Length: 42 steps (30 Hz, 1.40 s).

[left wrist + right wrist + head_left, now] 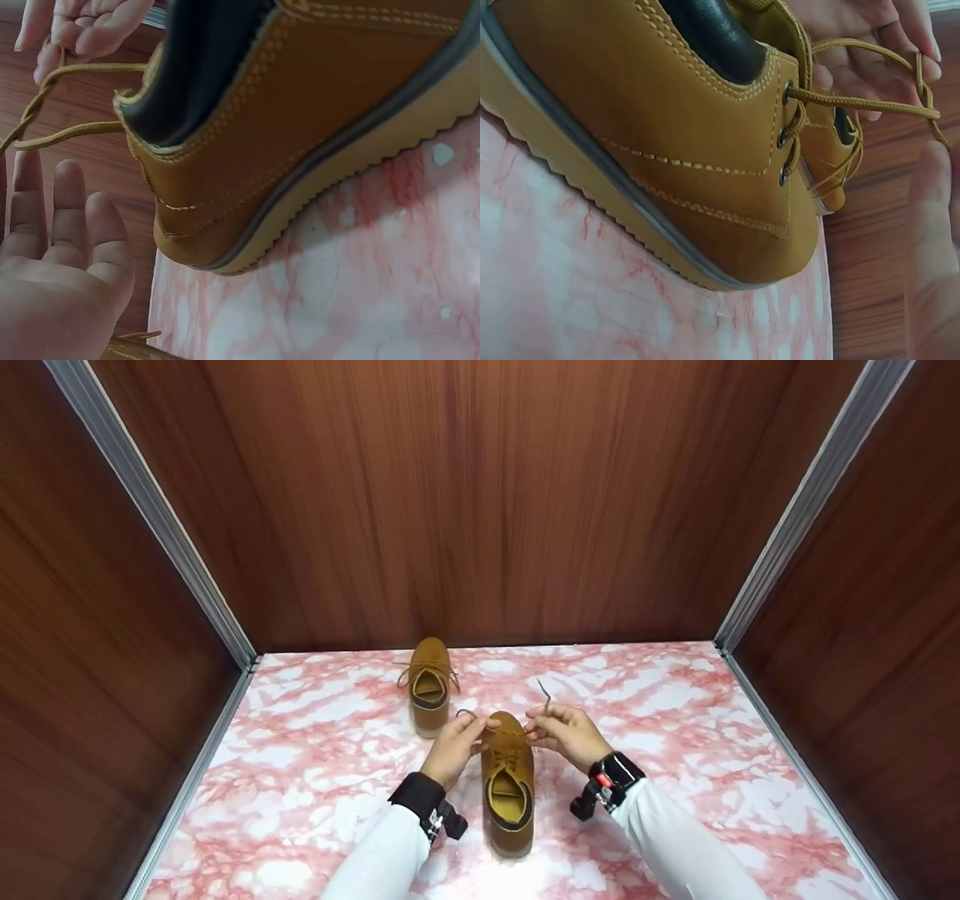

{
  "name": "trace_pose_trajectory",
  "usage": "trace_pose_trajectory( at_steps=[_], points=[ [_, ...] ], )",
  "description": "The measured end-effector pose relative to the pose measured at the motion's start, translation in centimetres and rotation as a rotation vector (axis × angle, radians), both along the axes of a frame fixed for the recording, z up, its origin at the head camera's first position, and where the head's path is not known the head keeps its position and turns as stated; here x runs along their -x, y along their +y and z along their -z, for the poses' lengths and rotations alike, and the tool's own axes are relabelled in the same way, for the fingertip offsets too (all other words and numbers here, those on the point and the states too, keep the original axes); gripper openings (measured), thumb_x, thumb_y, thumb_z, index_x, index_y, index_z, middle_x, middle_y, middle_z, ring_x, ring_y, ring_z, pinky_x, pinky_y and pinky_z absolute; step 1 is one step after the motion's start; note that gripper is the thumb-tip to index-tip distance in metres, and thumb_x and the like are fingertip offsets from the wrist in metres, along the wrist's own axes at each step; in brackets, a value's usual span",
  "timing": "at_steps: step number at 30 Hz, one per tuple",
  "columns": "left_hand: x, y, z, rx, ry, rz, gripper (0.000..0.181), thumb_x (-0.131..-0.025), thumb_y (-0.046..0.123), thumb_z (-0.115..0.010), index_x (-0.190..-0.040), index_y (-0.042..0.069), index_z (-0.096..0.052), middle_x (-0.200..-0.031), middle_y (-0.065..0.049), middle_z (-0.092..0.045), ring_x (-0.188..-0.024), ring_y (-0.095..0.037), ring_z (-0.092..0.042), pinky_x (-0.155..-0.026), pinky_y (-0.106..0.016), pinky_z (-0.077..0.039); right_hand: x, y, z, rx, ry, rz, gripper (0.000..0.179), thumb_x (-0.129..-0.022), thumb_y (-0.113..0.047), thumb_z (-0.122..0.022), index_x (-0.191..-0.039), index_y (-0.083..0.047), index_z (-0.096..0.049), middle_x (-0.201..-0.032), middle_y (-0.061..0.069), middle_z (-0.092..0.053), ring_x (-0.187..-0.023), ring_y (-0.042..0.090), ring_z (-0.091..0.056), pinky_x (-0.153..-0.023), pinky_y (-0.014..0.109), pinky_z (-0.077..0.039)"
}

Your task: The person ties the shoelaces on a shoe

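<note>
A tan leather lace-up shoe (510,840) with a dark padded collar stands upright, its toe pointing away from me. My left hand (451,746) is at the left of its toe and pinches one end of the shoelace (862,103). On the other side, my right hand (574,735) pinches the other end, whose tip sticks up above the fingers. Between the hands the two lace strands cross and twist round each other, as both wrist views show. The left fingertips are partly cut off in the left wrist view.
A matching tan shoe (430,716) with its laces in a bow stands farther back on the left. The red-and-white marbled tabletop (300,795) meets brown wood-grain panels (480,510) at the back and sides, with metal strips along the corners.
</note>
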<state>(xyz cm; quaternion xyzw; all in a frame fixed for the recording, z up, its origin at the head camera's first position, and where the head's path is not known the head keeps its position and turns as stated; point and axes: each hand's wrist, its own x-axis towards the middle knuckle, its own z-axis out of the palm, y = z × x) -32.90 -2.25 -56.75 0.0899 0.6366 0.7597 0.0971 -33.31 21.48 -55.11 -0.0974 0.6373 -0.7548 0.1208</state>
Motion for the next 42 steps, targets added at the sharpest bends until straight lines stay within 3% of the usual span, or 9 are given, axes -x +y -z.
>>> trace_pose_trajectory(
  at_steps=[4, 8, 13, 19, 28, 34, 42],
  points=[
    [-0.1, 0.1, -0.5, -0.088, -0.003, 0.004, 0.033, -0.112, 0.019, -0.047, -0.117, -0.007, -0.066, -0.118, -0.017, -0.072, -0.112, -0.020, -0.068, -0.111, -0.049, -0.051, 0.0, 0.3, 0.3, -0.055, 0.024, 0.022, 0.026, -0.103, -0.001, -0.059, -0.124, 0.013, -0.063, -0.101, 0.009, -0.076, -0.085, 0.011, -0.074, -0.090, 0.030, -0.063],
    [-0.1, 0.1, -0.8, -0.212, -0.022, 0.011, 0.030, -0.113, 0.018, -0.041, -0.110, 0.001, -0.065, -0.107, -0.005, -0.073, -0.110, -0.019, -0.070, -0.112, -0.046, -0.051, 0.0, 0.4, 0.5, -0.056, 0.026, 0.049, 0.027, -0.107, -0.006, -0.055, -0.123, 0.014, -0.063, -0.101, 0.010, -0.076, -0.082, 0.010, -0.074, -0.087, 0.028, -0.064],
    [0.0, 0.3, -1.1, -0.318, -0.044, 0.021, 0.032, -0.115, 0.019, -0.033, -0.105, 0.007, -0.061, -0.102, -0.003, -0.073, -0.104, -0.020, -0.072, -0.105, -0.039, -0.053, -0.1, 0.2, 0.3, -0.009, 0.027, 0.070, 0.023, -0.110, -0.014, -0.051, -0.109, 0.003, -0.066, -0.097, 0.004, -0.075, -0.080, 0.010, -0.071, -0.082, 0.028, -0.064],
    [0.0, 0.4, -1.3, -0.382, -0.078, 0.019, 0.035, -0.116, 0.022, -0.029, -0.103, 0.007, -0.058, -0.099, -0.004, -0.068, -0.094, -0.018, -0.069, -0.095, -0.033, -0.058, -0.4, -0.2, 0.1, 0.100, -0.015, 0.043, 0.029, -0.114, -0.022, -0.040, -0.097, -0.011, -0.060, -0.098, 0.001, -0.075, -0.089, 0.013, -0.071, -0.090, 0.035, -0.062],
    [0.2, 0.1, -0.9, -0.396, -0.099, -0.004, 0.034, -0.116, 0.021, -0.028, -0.101, 0.010, -0.056, -0.093, -0.002, -0.061, -0.087, -0.014, -0.064, -0.088, -0.027, -0.057, -0.3, -0.3, -0.1, 0.244, -0.047, -0.039, 0.040, -0.116, -0.032, -0.026, -0.090, -0.015, -0.051, -0.093, 0.002, -0.078, -0.100, 0.020, -0.077, -0.097, 0.038, -0.061],
    [0.4, -0.4, -0.5, -0.377, -0.118, -0.028, 0.034, -0.116, 0.022, -0.027, -0.100, 0.010, -0.055, -0.086, 0.000, -0.058, -0.079, -0.012, -0.062, -0.092, -0.031, -0.059, -0.3, 0.3, 0.0, 0.263, -0.062, -0.043, 0.040, -0.116, -0.033, -0.026, -0.090, -0.014, -0.050, -0.080, 0.000, -0.069, -0.088, 0.019, -0.075, -0.101, 0.047, -0.059],
    [0.3, -1.0, -0.2, -0.349, -0.105, -0.040, 0.030, -0.116, 0.023, -0.031, -0.100, 0.011, -0.054, -0.078, 0.003, -0.054, -0.072, -0.010, -0.059, -0.091, -0.034, -0.061, -0.2, 1.1, 0.3, 0.257, -0.049, -0.039, 0.038, -0.116, -0.032, -0.030, -0.090, -0.014, -0.051, -0.071, -0.002, -0.056, -0.075, 0.015, -0.067, -0.093, 0.039, -0.061]
  ],
)
